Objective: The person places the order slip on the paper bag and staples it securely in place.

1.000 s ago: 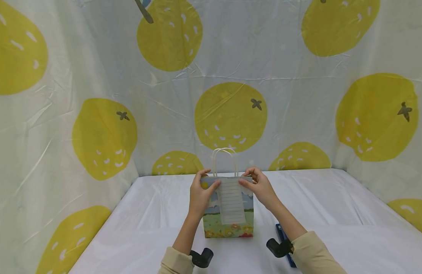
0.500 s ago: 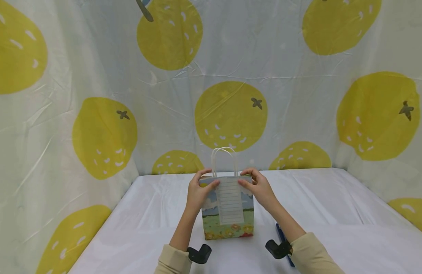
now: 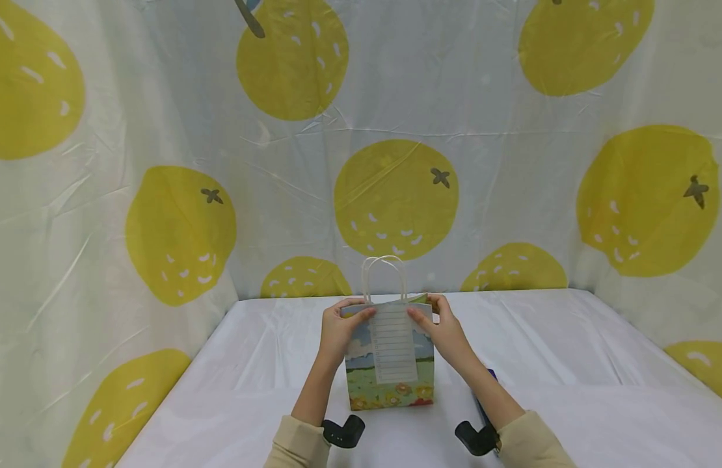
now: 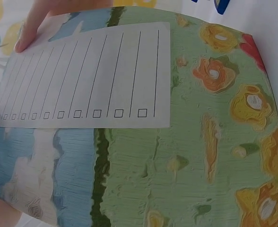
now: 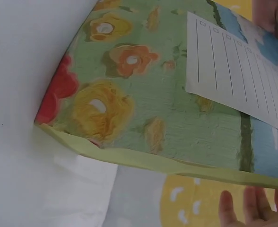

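"Two hands of yours show; what does the left hand [image 3: 337,335] hold?"

"It pinches the upper edge of the paper bag [image 3: 360,361]: your thumb lies on the front, its tip at the margin of the lined sheet [image 3: 394,348], and your fingers reach over the top to the back."

"And the right hand [image 3: 449,328]?"

"It grips the opposite upper corner. Your thumb touches the sheet's other margin, while your fingers bend behind the bag, spread apart in the right wrist view. How firmly they press there, you cannot tell."

"Where does the bag stand?"

"Upright between your hands, on the white table [image 3: 267,377] below them. Its white handles [image 3: 365,281] rise between your fingertips and higher than either hand. The sheet, ruled with lines and small boxes, lies flat on the bag's front between your thumbs; painted flowers sit lower than both."

"What else is near you?"

"Below your right hand, partly hidden by that forearm, lies a dark blue object [image 3: 482,411]. Beyond both hands hangs a curtain [image 3: 279,195] printed with yellow fruit."
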The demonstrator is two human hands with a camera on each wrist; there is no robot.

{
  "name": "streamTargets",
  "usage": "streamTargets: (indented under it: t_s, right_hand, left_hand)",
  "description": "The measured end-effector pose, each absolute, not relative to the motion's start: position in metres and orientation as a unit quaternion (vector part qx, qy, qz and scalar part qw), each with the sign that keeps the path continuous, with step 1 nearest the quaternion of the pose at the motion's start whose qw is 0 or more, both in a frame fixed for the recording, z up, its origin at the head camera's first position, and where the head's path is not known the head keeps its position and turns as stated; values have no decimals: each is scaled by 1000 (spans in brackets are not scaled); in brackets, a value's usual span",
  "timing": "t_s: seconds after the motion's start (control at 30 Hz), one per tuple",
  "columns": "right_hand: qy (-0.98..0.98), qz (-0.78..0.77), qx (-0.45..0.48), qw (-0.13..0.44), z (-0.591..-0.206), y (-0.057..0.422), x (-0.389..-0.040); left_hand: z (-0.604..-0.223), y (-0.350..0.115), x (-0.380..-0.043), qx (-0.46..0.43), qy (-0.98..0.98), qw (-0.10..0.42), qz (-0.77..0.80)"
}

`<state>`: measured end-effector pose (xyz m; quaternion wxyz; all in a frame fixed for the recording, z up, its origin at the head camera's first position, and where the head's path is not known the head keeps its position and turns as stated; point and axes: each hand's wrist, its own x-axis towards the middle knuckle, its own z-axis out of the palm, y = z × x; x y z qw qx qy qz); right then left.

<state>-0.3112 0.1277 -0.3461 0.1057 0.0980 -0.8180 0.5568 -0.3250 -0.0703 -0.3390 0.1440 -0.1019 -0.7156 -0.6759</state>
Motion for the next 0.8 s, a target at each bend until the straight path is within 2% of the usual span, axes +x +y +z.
streamTargets:
  t_s: [0.33,0.5,0.8]
  right_hand:
    - [-834,542,52,86,-364,124,-300]
    - [-850,519,70,54,-368,122,-297]
    - [-849,514,102,66,-369,122,-300]
  left_hand:
    - [-341,-69,-326,-92,-718,140,-676]
    - [-341,-69,-326,-90,-717,138,-678]
    - [-339,-69,-326,-93,-718,144,-675]
